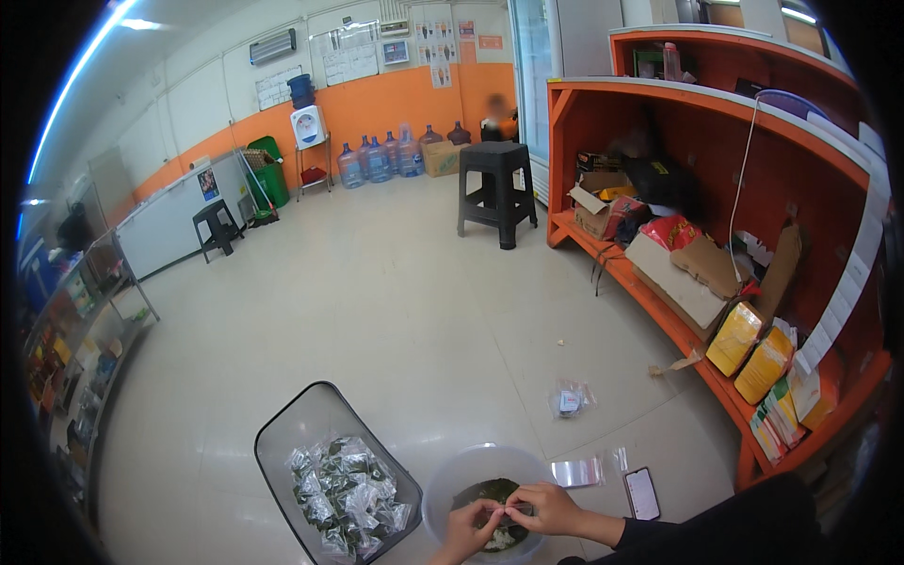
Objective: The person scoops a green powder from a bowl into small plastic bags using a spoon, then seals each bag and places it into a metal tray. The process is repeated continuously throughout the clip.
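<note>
Both my hands meet over a round translucent plastic tub [452,470] that holds dark green dried leafy material and something whitish. Between the fingertips of my left hand [473,526] and my right hand [542,510] is a small clear plastic bag [519,508], pinched at its edge. Left of the tub stands a dark rectangular bin [282,417] with many small filled clear bags [349,494] in it. Flat empty zip bags [578,472] lie on the floor right of the tub, and a phone [642,494] with a lit screen lies beyond them.
A small clear packet [571,400] lies on the floor ahead. An orange shelf unit [657,304] with boxes stands at right, a black plastic stool [497,183] beyond. Metal shelves [134,282] line the left. Water bottles [378,161] stand at the far wall, near a partly visible person.
</note>
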`<state>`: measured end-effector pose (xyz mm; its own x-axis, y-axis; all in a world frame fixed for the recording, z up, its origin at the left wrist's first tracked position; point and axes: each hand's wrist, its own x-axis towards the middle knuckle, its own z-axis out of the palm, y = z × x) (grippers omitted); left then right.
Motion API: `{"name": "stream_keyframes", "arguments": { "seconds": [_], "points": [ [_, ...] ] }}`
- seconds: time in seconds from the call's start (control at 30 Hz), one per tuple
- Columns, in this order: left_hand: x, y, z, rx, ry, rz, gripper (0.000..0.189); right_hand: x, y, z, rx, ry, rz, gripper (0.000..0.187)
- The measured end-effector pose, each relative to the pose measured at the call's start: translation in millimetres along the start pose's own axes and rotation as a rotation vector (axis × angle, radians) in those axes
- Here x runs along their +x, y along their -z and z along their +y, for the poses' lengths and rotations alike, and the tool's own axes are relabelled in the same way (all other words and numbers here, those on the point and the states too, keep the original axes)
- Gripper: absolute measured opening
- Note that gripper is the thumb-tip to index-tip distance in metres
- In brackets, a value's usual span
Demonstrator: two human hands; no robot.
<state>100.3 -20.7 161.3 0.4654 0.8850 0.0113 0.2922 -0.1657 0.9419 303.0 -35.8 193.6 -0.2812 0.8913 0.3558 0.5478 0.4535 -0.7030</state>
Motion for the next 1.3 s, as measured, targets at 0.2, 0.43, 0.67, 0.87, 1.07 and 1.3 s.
{"name": "stream_keyframes", "arguments": {
  "seconds": [0.2, 0.43, 0.67, 0.87, 1.07, 1.3],
  "points": [
    [3.7, 7.8, -5.8, -0.088, 0.021, -0.014, 0.025, 4.8, 8.5, -3.6, -0.053, -0.045, -0.050, 0.013],
    [6.2, 21.2, -17.4, -0.187, 0.047, 0.045, 0.020, 14.1, 26.4, -15.3, -0.042, -0.051, -0.016, 0.013],
    [-4.8, 64.0, -32.4, -0.314, 0.005, 0.420, 0.015, 5.2, 28.0, 22.3, 0.185, -0.160, 0.184, 0.015],
    [-25.0, 148.6, -61.0, 0.076, -0.078, 1.097, 0.022, -21.0, 50.4, 132.2, 0.347, -0.557, 0.411, 0.020],
    [-51.2, 171.8, -146.9, 0.594, 0.469, 0.519, 0.047, -65.8, 36.9, 213.4, -0.074, -0.819, 0.218, 0.020],
    [-63.7, 168.5, -175.4, 0.604, 0.531, 0.078, 0.077, -108.5, 10.1, 259.9, -0.767, -0.866, -0.288, 0.043]
  ]
}}
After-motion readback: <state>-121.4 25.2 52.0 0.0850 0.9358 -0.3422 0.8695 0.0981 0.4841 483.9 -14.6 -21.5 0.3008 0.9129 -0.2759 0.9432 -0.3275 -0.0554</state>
